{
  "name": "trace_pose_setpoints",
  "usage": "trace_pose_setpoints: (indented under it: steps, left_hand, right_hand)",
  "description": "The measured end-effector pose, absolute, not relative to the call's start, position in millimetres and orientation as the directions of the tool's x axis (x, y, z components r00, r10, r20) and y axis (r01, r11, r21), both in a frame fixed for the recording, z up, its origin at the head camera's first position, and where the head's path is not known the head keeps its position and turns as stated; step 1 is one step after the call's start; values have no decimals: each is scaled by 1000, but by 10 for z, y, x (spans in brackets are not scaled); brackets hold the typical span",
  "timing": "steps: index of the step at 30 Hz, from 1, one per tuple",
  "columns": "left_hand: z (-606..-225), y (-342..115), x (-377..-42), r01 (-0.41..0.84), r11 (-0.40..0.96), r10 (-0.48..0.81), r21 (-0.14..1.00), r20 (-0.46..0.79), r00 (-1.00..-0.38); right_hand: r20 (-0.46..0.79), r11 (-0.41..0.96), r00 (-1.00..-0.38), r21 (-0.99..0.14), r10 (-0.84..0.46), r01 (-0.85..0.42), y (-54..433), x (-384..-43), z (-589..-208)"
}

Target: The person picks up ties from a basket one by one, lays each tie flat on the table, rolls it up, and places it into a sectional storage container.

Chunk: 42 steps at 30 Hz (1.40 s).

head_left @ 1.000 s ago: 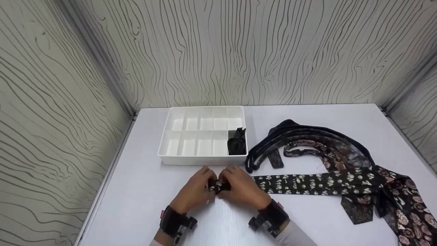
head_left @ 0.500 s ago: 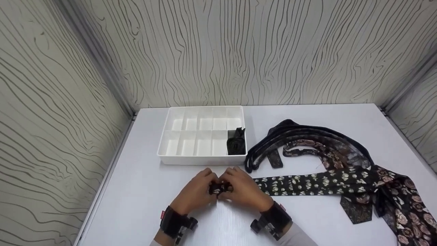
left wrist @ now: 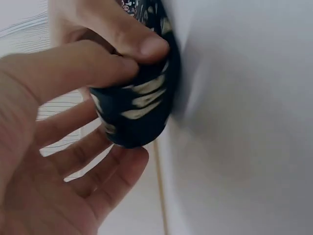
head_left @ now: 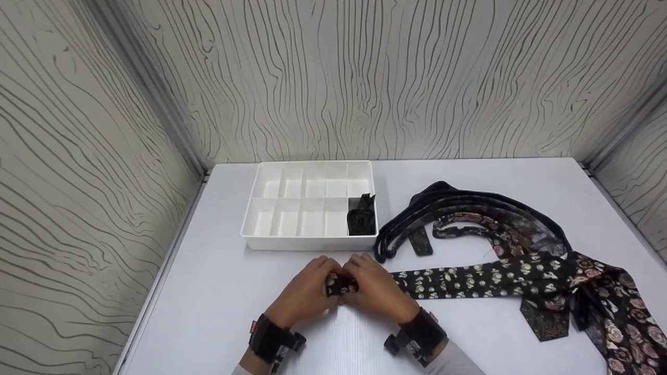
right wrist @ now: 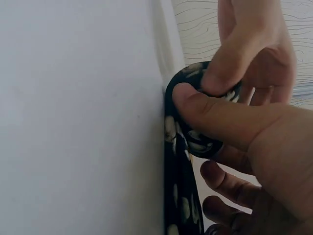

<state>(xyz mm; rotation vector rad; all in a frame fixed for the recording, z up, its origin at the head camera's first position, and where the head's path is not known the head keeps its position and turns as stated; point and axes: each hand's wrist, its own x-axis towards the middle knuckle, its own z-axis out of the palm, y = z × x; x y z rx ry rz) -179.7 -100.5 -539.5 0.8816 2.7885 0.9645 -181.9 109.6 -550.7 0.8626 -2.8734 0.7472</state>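
Observation:
A black necktie (head_left: 458,281) with cream flowers lies stretched to the right, its near end wound into a roll (head_left: 337,284) on the table. My left hand (head_left: 305,291) holds the roll's left side between thumb and fingers. My right hand (head_left: 379,288) grips the other side, thumbs close together. In the left wrist view the rolled tie (left wrist: 142,107) shows under both thumbs. From the right wrist view, the roll (right wrist: 195,71) stands on its edge and the flat strip (right wrist: 181,196) runs away from it. The roll's centre is mostly hidden by the thumbs.
Behind the hands stands a white divided tray (head_left: 310,243); a rolled black tie (head_left: 360,221) sits in its front right compartment. Dark ties (head_left: 469,198) curve across the right of the table. A rose-patterned tie (head_left: 625,323) hangs toward the right front. Patterned walls surround the table.
Both hands have shifted slightly to the right with the roll, the left a little more. The tray and the other ties have stayed in place.

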Motion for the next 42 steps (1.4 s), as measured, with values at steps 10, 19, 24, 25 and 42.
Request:
trace_pose_setpoints:
  steps: [10, 19, 24, 25, 42]
  left_hand:
    - [-5379, -1022, -1787, 489, 631, 546, 602, 104, -832]
    - [-5389, -985, -1766, 500, 606, 582, 618, 83, -809]
    - [-5406, -963, -1769, 554, 598, 614, 579, 114, -781]
    - [-5401, -962, -1769, 563, 601, 617, 568, 118, -778]
    - [-5372, -946, -1739, 597, 600, 633, 533, 140, -761]
  right_hand:
    - [193, 738, -839, -405, -508, -540, 1132, -1784, -5494]
    - [180, 734, -827, -388, -533, -558, 1177, -1757, -5480]
    - [163, 735, -836, -409, -524, -541, 1210, -1719, -5467]
    - [160, 733, -837, -418, -523, -537, 1214, -1712, -5460]
    - [162, 740, -858, -444, -488, -505, 1222, -1601, -5464]
